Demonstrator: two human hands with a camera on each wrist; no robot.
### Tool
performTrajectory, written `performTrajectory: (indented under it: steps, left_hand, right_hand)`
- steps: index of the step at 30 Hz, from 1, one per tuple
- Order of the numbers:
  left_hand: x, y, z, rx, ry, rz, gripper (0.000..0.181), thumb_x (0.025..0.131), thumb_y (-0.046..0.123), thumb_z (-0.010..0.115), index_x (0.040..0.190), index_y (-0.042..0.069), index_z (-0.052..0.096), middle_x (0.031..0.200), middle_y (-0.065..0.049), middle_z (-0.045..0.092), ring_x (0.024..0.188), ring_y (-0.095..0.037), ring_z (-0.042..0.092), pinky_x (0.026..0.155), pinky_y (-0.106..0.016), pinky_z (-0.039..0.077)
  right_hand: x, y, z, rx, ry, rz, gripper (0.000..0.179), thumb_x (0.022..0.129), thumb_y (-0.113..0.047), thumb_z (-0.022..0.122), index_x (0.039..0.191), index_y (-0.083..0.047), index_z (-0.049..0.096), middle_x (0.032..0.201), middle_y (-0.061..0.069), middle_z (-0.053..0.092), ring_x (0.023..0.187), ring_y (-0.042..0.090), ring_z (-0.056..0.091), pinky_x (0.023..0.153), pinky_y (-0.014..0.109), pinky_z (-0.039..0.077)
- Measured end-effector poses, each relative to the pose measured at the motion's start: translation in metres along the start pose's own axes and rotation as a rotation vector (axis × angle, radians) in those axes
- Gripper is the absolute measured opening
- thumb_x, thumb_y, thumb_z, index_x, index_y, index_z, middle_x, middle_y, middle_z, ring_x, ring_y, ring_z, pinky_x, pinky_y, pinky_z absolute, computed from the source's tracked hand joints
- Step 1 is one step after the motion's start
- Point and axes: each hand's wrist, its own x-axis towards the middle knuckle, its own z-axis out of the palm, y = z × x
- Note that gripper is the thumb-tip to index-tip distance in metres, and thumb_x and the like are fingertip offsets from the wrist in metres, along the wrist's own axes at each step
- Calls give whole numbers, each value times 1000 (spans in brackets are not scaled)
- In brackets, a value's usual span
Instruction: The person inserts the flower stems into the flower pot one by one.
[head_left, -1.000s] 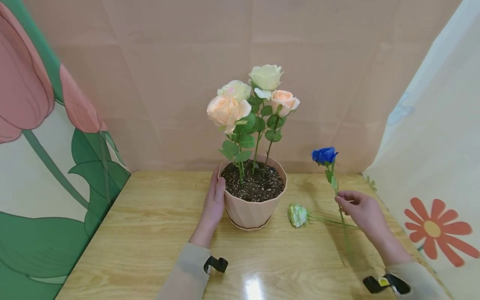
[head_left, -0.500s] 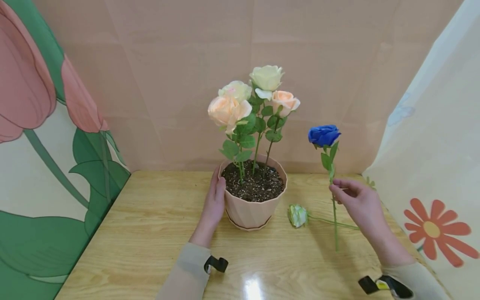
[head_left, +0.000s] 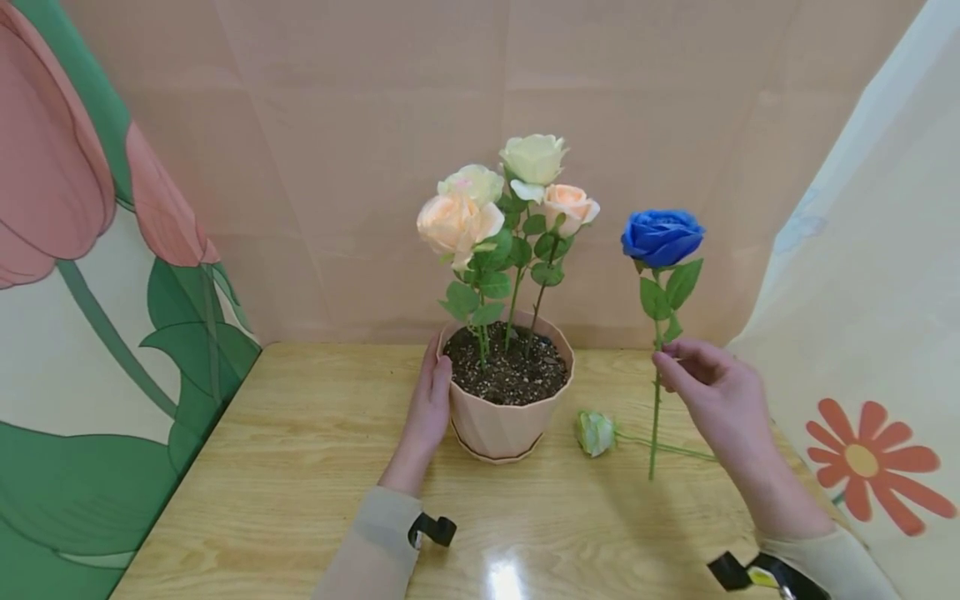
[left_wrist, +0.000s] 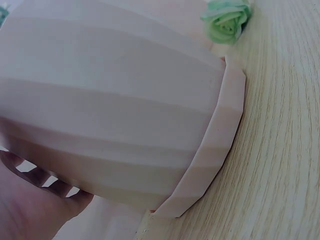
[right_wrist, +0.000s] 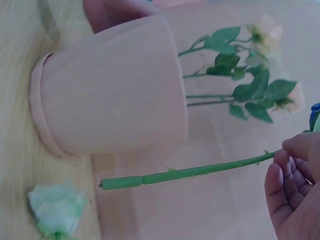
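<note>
A blue rose stands nearly upright above the table, its stem pinched between thumb and fingers of my right hand. In the right wrist view, the bare lower end of its green stem points toward the pot side. My left hand lies against the left wall of a pale pink flowerpot, fingers fairly straight along it. Dark soil fills the pot, and several cream and peach roses stand in it. Right of the pot, a pale green rose lies on its side.
The pot stands in a matching saucer on a wooden table. A plain pinkish cloth hangs behind it. Printed flower sheets flank both sides, with a tulip at left and a red flower at right.
My right hand has raised the blue rose and shifted slightly left, turning the bloom more upright. My left hand and the pot have stayed in place.
</note>
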Motion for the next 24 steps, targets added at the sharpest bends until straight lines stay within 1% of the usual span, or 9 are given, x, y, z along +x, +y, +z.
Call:
performTrajectory:
  steps: [3,6,9,12,15,19,24]
  left_hand:
    - [0,0,1,-5,3,-3,62,122,39,33,178,14,22,181,-15,25,165,-36,23,133,-58,20]
    - [0,1,1,-5,2,-9,62,122,40,34,178,15,22,181,-13,26,165,-35,24,133,-57,20]
    - [0,1,1,-9,1,-11,62,122,40,33,178,15,23,180,-14,26,165,-35,24,133,-57,21]
    - [-1,0,1,2,2,-20,62,122,40,33,178,16,22,181,-13,26,165,-36,24,133,-58,21]
    - [0,-2,0,7,2,-16,61,122,39,33,178,14,22,181,-15,25,165,-37,23,133,-59,20]
    - [1,-4,0,-1,0,2,61,122,36,32,177,11,23,180,-18,24,165,-40,21,133,-61,17]
    - [0,-2,1,-4,-5,-13,62,122,39,31,177,12,21,181,-17,24,165,-39,22,133,-60,19]
  right_hand:
    - [-2,-12,2,-5,10,-24,29,107,-27,77,120,-2,78,91,-6,79,81,5,71,68,14,55]
    - [-3,-23,4,12,22,-51,28,108,-26,77,123,-2,78,95,-4,80,83,7,72,72,14,57]
    - [-3,-34,8,60,39,-81,27,107,-22,78,125,-2,77,98,-4,80,82,7,71,75,14,58]
    - [0,-44,12,115,56,-116,24,105,-16,79,123,0,77,100,-4,80,81,7,71,75,15,58]
    - [4,-54,16,155,68,-150,20,104,-13,80,120,-1,77,101,-2,80,80,9,70,74,15,58]
    - [8,-68,22,196,70,-173,18,105,-14,80,118,-2,77,103,0,80,81,11,70,74,17,59]
    - [13,-87,31,249,80,-186,18,104,-16,80,115,-2,78,100,2,80,80,13,70,72,19,59]
